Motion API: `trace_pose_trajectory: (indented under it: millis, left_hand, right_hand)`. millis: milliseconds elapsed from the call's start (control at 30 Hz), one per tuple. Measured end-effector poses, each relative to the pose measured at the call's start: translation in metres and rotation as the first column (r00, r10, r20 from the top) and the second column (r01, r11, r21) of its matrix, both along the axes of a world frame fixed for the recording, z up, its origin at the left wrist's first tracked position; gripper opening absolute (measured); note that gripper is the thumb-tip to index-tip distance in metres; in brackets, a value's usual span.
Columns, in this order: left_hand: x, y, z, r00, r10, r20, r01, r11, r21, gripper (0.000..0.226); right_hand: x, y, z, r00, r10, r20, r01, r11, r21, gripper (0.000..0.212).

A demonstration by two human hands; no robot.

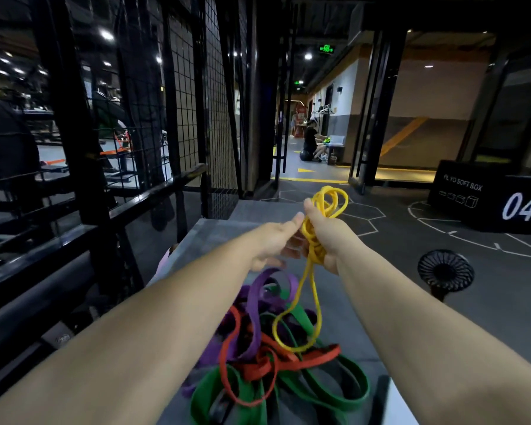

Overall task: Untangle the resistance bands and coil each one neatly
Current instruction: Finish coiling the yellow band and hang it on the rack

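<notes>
1. Gripping a bunched yellow band (312, 240), the right hand (331, 237) has its fingers curled tight round the thin, rubbery strands. Smooth rounded loops stand out of the fist toward 12 o'clock.
2. Just beside it, at 9 o'clock, the left hand (273, 240) lays a straight thumb against the bundle. Its fingers reach under the strands, but I cannot tell whether they grasp anything.
3. Toward 6 o'clock from the fist, two yellow strands hang down, cross once and end in an oval loop that lies on a heap of bands.
4. The heap sits at 6 o'clock of the hands on a flat grey top (209, 240), with all its bands threaded through one another:
   - the purple band (255, 296) is a broad, flat ribbon that arches up at the heap's 12 o'clock side;
   - the red band (258, 371) is narrower and flat, and it twists through the middle;
   - the green band (206, 394) is the widest, with a matte surface, and it sprawls in long loops from 7 to 4 o'clock.
5. On the dark floor at 2 o'clock stands a black box (488, 204) with white "04" on its side.
6. At 4 o'clock of the hands sits a round black fan (445, 271) with a radial grille.
7. At 10 o'clock rises a black wire mesh (218, 118) of small squares in a steel frame.
</notes>
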State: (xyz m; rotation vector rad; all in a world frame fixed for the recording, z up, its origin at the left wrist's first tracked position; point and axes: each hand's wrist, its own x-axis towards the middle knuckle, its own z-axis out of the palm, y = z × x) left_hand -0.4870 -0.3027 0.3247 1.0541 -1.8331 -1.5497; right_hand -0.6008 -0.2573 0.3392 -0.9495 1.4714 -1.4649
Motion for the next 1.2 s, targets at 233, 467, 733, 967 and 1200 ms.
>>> trace_pose_trajectory:
  millis: [233, 467, 733, 967, 1200]
  left_hand:
    - [0.013, 0.041, -0.015, 0.97, -0.119, -0.212, 0.148, 0.981, 0.127, 0.066]
    - [0.022, 0.083, -0.04, 0.981, 0.117, -0.155, -0.12, 0.993, -0.007, 0.019]
    - [0.045, 0.137, -0.095, 0.976, 0.214, -0.031, -0.214, 0.934, -0.286, 0.03]
    - [0.076, 0.211, -0.137, 0.994, 0.099, -0.05, -0.108, 0.967, -0.233, 0.024]
    - [0.092, 0.238, -0.173, 0.977, 0.041, 0.208, 0.025, 0.952, -0.306, 0.023]
  right_hand:
    - [0.008, 0.025, -0.005, 0.984, -0.02, -0.178, 0.002, 0.995, -0.102, 0.042]
    - [0.026, 0.064, -0.037, 0.957, -0.038, -0.289, 0.002, 0.992, -0.124, 0.038]
    - [0.042, 0.139, -0.092, 0.994, 0.032, -0.104, -0.044, 0.993, -0.111, 0.021]
    - [0.02, 0.228, -0.153, 0.957, 0.288, 0.016, -0.286, 0.954, -0.094, 0.04]
    - [0.006, 0.275, -0.199, 0.899, 0.419, -0.129, -0.407, 0.907, 0.111, 0.083]
